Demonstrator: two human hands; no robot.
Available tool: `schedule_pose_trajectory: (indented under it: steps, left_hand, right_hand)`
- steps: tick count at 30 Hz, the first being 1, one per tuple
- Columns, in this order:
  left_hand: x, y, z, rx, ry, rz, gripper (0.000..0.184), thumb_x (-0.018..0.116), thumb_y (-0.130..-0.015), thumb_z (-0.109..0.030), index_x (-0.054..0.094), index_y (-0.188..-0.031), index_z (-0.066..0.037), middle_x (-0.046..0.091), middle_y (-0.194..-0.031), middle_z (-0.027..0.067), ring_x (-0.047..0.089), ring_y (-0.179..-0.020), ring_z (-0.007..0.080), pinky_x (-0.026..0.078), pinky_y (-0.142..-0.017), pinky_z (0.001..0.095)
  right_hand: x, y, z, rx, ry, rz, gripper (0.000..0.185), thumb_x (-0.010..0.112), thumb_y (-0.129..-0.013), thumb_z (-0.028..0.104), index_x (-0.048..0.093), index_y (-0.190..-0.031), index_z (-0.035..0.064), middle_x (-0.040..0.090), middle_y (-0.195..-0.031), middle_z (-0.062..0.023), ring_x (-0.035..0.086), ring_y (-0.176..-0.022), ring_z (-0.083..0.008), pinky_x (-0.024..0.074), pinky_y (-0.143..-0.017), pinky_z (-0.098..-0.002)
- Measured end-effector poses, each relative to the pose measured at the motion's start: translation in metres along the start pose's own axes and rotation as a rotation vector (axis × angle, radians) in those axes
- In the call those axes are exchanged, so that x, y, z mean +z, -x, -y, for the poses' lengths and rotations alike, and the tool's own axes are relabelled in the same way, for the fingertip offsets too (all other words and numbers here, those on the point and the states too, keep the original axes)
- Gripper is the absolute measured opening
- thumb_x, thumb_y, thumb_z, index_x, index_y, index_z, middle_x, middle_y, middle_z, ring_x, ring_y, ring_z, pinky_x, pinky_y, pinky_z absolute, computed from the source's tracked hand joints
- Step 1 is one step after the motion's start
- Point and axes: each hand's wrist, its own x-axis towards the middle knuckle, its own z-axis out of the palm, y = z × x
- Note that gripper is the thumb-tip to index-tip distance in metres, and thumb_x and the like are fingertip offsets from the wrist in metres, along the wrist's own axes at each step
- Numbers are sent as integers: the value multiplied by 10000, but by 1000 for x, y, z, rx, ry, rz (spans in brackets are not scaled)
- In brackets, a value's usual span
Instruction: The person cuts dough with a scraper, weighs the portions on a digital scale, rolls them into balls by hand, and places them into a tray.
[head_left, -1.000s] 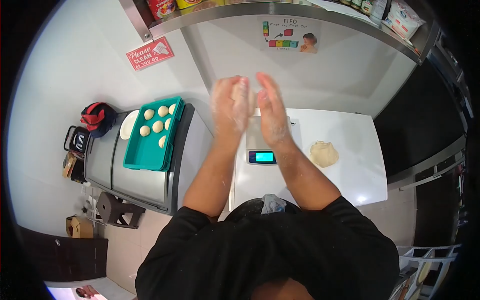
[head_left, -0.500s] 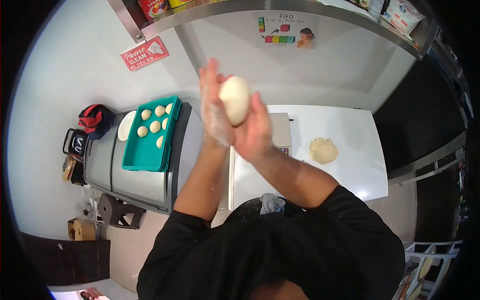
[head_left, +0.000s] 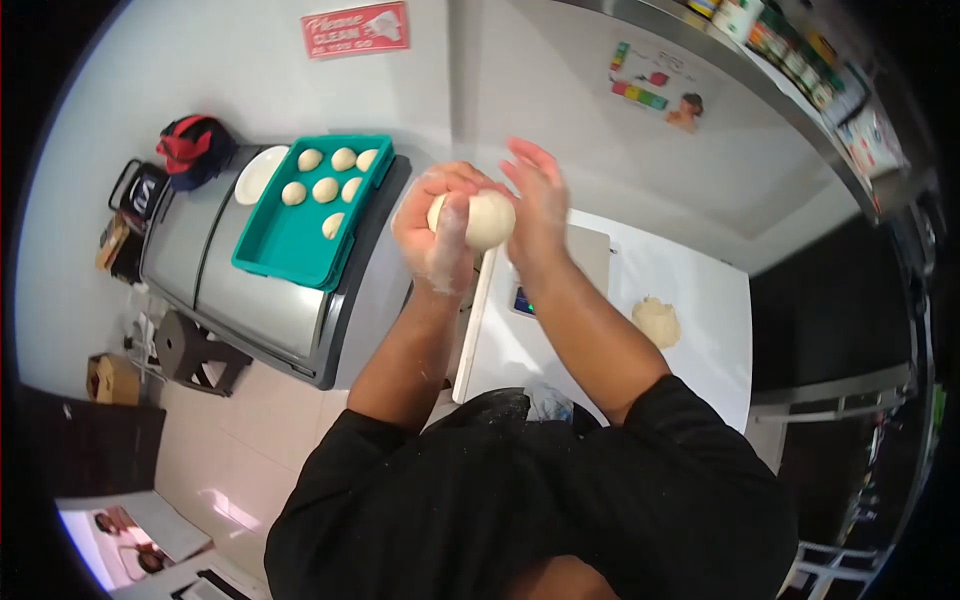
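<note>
A smooth pale dough ball [head_left: 489, 220] is held up in front of me. My left hand [head_left: 436, 225] has its fingers and thumb wrapped round the ball's left side. Just to the right, my right hand [head_left: 538, 205] is raised with its fingers apart, beside the ball; whether it touches the ball I cannot tell. Behind my right forearm is a scale [head_left: 588, 258], partly hidden. A flattish lump of dough [head_left: 656, 322] lies on the white table [head_left: 705, 375]. The teal tray [head_left: 285, 240] at the left bears several round dough balls [head_left: 325, 190].
The tray rests on a grey freezer lid [head_left: 255, 300], with a white plate [head_left: 262, 175] and a red and dark bag [head_left: 195, 150] behind it. A metal shelf [head_left: 740, 65] with packets runs across the upper right. A dark stool [head_left: 195, 350] stands lower left.
The view has turned towards the left. The hands were close together around the ball; now the left hand grips it and the right hand's fingers have lifted away.
</note>
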Motion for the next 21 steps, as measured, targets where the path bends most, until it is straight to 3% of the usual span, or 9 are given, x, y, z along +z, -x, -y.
schedule_pose_trajectory:
  steps: [1, 3, 5, 8, 9, 12, 13, 16, 21]
  left_hand:
    - [-5, -7, -12, 18, -9, -19, 389, 611, -1006, -318, 659, -1128, 48, 654, -1213, 163, 622, -1112, 281, 482, -988, 443]
    - [-5, -16, -36, 72, -439, -85, 336, 619, -1001, -267, 672, -1114, 44, 657, -1229, 163, 620, -1139, 320, 476, -1005, 464]
    - [-13, -7, -43, 52, -654, -144, 310, 623, -998, -242, 679, -1106, 43, 658, -1238, 163, 620, -1153, 339, 473, -1013, 475]
    - [-28, -6, -42, 278, -326, 237, 367, 595, -1015, -286, 683, -1158, 40, 638, -1280, 192, 593, -1219, 362, 460, -1046, 464]
    - [-37, -17, -44, 285, -321, 231, 367, 595, -1015, -286, 683, -1158, 40, 638, -1280, 192, 593, -1219, 362, 460, -1046, 464]
    - [-65, -47, -55, 120, -268, -160, 639, 528, -1030, -485, 535, -1415, 24, 485, -1494, 229, 478, -1366, 397, 415, -1098, 491]
    - [-63, -40, -58, 105, -262, -154, 639, 528, -1030, -485, 535, -1415, 24, 485, -1494, 229, 478, -1366, 397, 415, -1098, 491]
    - [-27, -18, -62, -134, -142, -57, 1008, 326, -990, -734, 170, -1589, 62, 149, -1679, 239, 347, -1466, 338, 292, -1196, 480]
    - [-83, -24, -58, -258, 55, -2, 1150, 320, -935, -813, 19, -1587, 85, 44, -1686, 251, 282, -1505, 375, 202, -1235, 491]
  right_hand:
    - [1, 11, 1, -71, 81, 26, 606, 414, -1048, 487, 447, -1471, 55, 446, -1551, -161, 437, -1406, -314, 387, -1125, -439]
    - [6, 19, 2, -216, 247, 93, 595, 401, -1049, 489, 492, -1435, 45, 465, -1533, -184, 470, -1379, -312, 386, -1130, -435]
    - [24, 22, 0, -151, 92, 220, 589, 387, -1056, 479, 510, -1416, 30, 472, -1531, -167, 480, -1360, -288, 388, -1126, -429]
    - [48, 25, -2, -80, -243, 404, 586, 360, -1068, 459, 547, -1379, 0, 485, -1527, -134, 501, -1322, -241, 392, -1116, -415]
    - [57, 27, -5, -34, -267, 397, 621, 354, -1062, 478, 505, -1421, -5, 472, -1534, -157, 475, -1361, -265, 368, -1144, -422]
    - [81, 36, -19, 72, -321, 337, 703, 341, -1050, 514, 421, -1505, -16, 446, -1548, -201, 424, -1437, -313, 322, -1201, -437]
    - [91, 30, -22, -1, -292, 319, 725, 341, -1046, 526, 406, -1511, -27, 431, -1558, -201, 399, -1455, -317, 309, -1209, -439]
    - [116, 11, -29, -175, -210, 306, 771, 343, -1038, 549, 376, -1523, -49, 403, -1577, -201, 348, -1489, -323, 284, -1227, -444]
    - [116, 26, -51, 65, -360, 232, 816, 340, -1026, 589, 363, -1522, -58, 351, -1607, -202, 305, -1509, -330, 272, -1235, -452]
